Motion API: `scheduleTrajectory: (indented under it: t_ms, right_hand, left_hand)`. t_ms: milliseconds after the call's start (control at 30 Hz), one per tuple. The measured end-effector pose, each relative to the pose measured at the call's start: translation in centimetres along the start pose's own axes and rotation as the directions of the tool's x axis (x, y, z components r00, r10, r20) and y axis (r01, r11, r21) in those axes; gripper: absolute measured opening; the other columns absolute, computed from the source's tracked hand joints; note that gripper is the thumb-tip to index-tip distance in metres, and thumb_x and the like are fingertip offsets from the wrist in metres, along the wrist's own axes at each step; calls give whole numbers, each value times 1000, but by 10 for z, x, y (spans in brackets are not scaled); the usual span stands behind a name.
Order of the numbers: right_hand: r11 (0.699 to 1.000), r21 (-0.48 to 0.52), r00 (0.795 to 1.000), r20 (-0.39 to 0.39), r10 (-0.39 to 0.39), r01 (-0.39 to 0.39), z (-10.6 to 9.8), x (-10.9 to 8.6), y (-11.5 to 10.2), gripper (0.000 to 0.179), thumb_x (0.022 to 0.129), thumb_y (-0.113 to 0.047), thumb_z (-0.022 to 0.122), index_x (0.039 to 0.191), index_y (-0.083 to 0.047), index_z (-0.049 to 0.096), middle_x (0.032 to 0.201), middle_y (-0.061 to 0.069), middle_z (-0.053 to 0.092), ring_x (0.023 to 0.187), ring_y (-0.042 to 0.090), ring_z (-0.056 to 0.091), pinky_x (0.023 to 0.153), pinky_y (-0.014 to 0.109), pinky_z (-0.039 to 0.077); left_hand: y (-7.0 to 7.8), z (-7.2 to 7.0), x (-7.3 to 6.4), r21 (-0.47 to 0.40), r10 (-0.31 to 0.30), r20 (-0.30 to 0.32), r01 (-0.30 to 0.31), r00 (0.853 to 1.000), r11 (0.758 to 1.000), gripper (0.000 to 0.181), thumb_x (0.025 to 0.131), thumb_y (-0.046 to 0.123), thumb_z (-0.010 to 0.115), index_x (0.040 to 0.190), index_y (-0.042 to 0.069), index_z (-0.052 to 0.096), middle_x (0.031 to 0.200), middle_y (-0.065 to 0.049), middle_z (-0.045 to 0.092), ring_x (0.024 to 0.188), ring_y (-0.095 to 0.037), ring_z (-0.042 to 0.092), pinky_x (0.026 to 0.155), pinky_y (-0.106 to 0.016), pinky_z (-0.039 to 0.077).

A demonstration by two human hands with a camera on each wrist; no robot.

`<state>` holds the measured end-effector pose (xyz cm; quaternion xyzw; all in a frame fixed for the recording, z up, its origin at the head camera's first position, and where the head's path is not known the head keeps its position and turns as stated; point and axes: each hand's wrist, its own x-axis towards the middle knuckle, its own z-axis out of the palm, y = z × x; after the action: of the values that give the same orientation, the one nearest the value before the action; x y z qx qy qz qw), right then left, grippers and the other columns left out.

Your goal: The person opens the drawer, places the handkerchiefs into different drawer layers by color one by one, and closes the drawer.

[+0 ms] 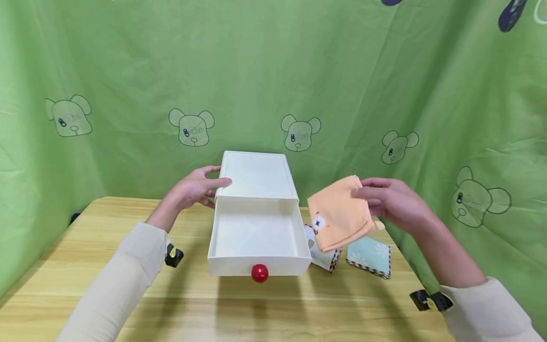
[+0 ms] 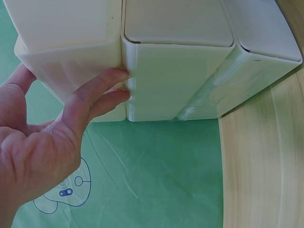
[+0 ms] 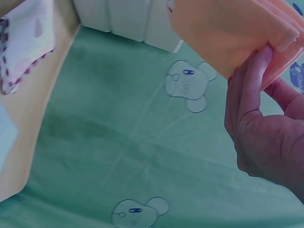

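A white drawer unit (image 1: 258, 173) stands on the table with its top drawer (image 1: 260, 232) pulled out, a red round knob (image 1: 259, 273) on the front. Nothing lies inside that drawer. My left hand (image 1: 198, 186) touches the unit's left side, thumb on top and straight fingers (image 2: 102, 90) against the side wall. Out to the right, my right hand (image 1: 395, 202) pinches a folded orange towel (image 1: 339, 211) by its edge, in the air beside the unit. An embroidered eye shows on the towel. The right wrist view shows the orange towel (image 3: 232, 33) between thumb and fingers.
Below the orange towel, a white folded towel (image 1: 325, 256) with a checked edge lies beside the unit. A light blue folded towel (image 1: 369, 256) lies further right on the wooden table (image 1: 179, 304). A green curtain (image 1: 256, 71) hangs behind and at both sides.
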<state>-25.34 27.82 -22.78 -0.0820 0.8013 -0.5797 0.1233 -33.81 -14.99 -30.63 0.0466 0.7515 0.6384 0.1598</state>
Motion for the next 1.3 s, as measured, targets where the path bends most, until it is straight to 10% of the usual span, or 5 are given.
scheduleTrajectory:
  t_ms: [400,1300]
  right_hand:
    - [998,64,996,-82,-24,29,15,1,-38,53,87,-23,71,127,4,48,103,10,68,88,23,69,80,31,58]
    - [990,135,993,101,-64,50,88,25,-43,44,88,-15,68,124,5,52,109,17,65,90,24,68,86,38,56]
  left_hand:
    - [0,0,-2,5,0,1,0,1000,1000,90,86,29,71,153,19,13,120,-20,58,94,-34,66,76,-46,59]
    - [1,0,-2,13,4,5,-4,1000,1000,92,85,31,72,154,18,11,123,-21,56,95,-34,65,76,-46,59]
